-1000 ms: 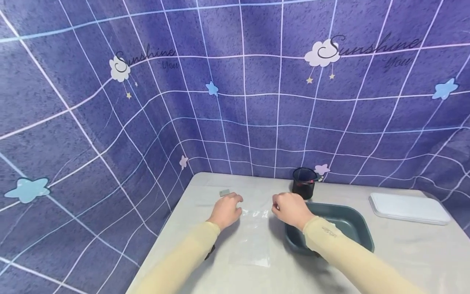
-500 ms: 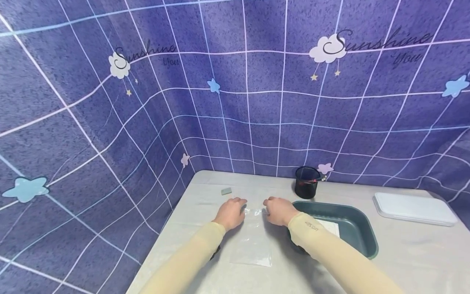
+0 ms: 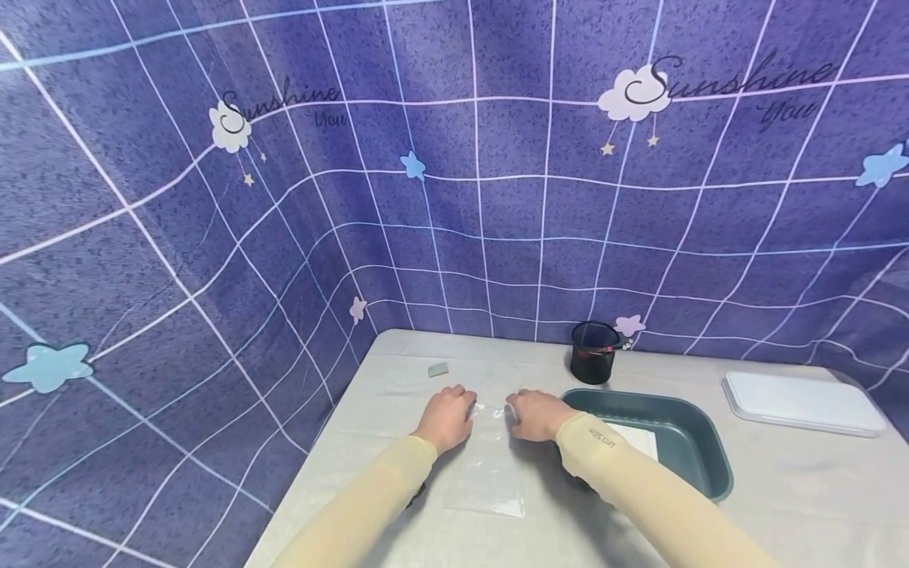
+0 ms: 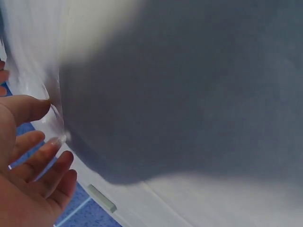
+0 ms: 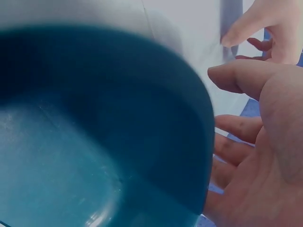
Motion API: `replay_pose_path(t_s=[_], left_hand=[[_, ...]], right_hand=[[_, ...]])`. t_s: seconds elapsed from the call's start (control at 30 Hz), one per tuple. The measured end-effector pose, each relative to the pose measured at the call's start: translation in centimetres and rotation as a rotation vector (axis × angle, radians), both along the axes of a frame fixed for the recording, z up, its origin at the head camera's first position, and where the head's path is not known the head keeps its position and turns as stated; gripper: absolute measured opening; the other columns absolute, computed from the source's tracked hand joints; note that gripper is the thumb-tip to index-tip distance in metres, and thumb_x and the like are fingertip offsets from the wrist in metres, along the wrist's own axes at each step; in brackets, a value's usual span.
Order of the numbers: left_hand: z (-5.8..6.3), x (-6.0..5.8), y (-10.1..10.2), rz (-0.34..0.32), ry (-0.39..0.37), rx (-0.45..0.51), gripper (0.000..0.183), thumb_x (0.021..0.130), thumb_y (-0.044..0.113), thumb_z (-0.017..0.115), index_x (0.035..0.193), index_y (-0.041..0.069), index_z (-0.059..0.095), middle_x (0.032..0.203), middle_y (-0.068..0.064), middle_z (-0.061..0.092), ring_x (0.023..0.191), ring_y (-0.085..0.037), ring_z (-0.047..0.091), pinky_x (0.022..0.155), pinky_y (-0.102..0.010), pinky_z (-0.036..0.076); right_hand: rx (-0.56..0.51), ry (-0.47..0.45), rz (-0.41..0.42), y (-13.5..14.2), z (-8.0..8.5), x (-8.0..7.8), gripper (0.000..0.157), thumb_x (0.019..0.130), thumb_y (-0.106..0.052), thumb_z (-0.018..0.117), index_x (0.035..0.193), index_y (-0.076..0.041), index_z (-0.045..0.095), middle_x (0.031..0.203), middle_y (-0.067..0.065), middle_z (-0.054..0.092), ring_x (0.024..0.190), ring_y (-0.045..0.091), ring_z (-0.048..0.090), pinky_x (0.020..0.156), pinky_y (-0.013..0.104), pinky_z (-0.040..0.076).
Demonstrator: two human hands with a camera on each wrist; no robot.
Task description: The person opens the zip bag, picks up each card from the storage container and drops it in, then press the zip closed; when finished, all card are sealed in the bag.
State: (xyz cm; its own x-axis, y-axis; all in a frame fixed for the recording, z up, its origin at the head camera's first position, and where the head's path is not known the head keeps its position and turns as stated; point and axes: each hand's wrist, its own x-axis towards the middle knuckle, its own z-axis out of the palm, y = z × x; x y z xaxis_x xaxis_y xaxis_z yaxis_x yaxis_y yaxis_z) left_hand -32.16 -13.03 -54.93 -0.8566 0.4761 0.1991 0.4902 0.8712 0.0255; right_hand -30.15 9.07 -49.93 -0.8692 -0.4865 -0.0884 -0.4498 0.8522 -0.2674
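A clear plastic bag (image 3: 486,481) lies flat on the table between my hands, its top edge wrinkled and shiny. At that edge's left corner, my left hand (image 3: 446,418) holds the film; in the left wrist view the thumb and a fingertip (image 4: 58,140) meet the film (image 4: 56,111). My right hand (image 3: 537,414) has its fingertips right at the top right corner. The right wrist view shows its thumb (image 5: 232,75) and relaxed fingers apart, beside the dark green tray (image 5: 189,101).
The green tray (image 3: 699,442) stands to the right with white paper (image 3: 639,439) inside. Behind it is a black pen cup (image 3: 591,364) with a red-marked item. A white flat case (image 3: 802,404) lies far right, a small grey-green block (image 3: 438,369) at the back left.
Both hands have come closer together, the right one moving left along the bag's top edge. The white paper in the tray now shows beside the right sleeve. The view has shifted slightly.
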Motion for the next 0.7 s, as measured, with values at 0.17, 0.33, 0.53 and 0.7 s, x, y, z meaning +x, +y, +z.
replay_pose_path(t_s=[0.17, 0.33, 0.53, 0.7], left_hand=[[0.0, 0.1, 0.1, -0.010, 0.021, -0.003, 0.038, 0.087, 0.018, 0.079, 0.122, 0.007, 0.072, 0.110, -0.007, 0.066, 0.101, -0.026, 0.063, 0.090, -0.043, 0.051], [0.0, 0.2, 0.3, -0.023, 0.068, 0.000, 0.015, 0.092, 0.016, 0.074, 0.106, 0.011, 0.074, 0.098, -0.002, 0.063, 0.093, -0.022, 0.062, 0.084, -0.040, 0.051], [0.5, 0.4, 0.4, -0.081, 0.139, 0.071, 0.009, 0.095, 0.013, 0.071, 0.086, 0.014, 0.069, 0.085, 0.002, 0.058, 0.082, -0.020, 0.060, 0.075, -0.037, 0.049], [1.3, 0.5, 0.3, -0.123, 0.159, 0.148, 0.012, 0.095, 0.011, 0.071, 0.085, 0.016, 0.068, 0.083, 0.005, 0.058, 0.078, -0.017, 0.057, 0.073, -0.034, 0.048]], right_hand=[[0.007, 0.015, 0.001, 0.1, 0.0, -0.1, 0.047, 0.083, -0.020, 0.078, 0.124, 0.001, 0.069, 0.112, 0.013, 0.065, 0.101, 0.032, 0.068, 0.094, 0.047, 0.053], [0.005, 0.058, 0.051, 0.5, 0.1, 0.1, 0.031, 0.082, -0.017, 0.076, 0.108, 0.000, 0.075, 0.096, 0.007, 0.061, 0.084, 0.025, 0.064, 0.085, 0.045, 0.055], [-0.016, 0.096, 0.056, 0.7, 0.2, 0.5, 0.025, 0.083, -0.016, 0.079, 0.105, -0.003, 0.076, 0.095, 0.006, 0.062, 0.089, 0.029, 0.066, 0.083, 0.047, 0.055], [-0.045, 0.136, 0.031, 0.8, 0.2, 0.6, 0.025, 0.085, -0.015, 0.083, 0.104, -0.004, 0.070, 0.092, 0.008, 0.070, 0.088, 0.029, 0.070, 0.082, 0.046, 0.056]])
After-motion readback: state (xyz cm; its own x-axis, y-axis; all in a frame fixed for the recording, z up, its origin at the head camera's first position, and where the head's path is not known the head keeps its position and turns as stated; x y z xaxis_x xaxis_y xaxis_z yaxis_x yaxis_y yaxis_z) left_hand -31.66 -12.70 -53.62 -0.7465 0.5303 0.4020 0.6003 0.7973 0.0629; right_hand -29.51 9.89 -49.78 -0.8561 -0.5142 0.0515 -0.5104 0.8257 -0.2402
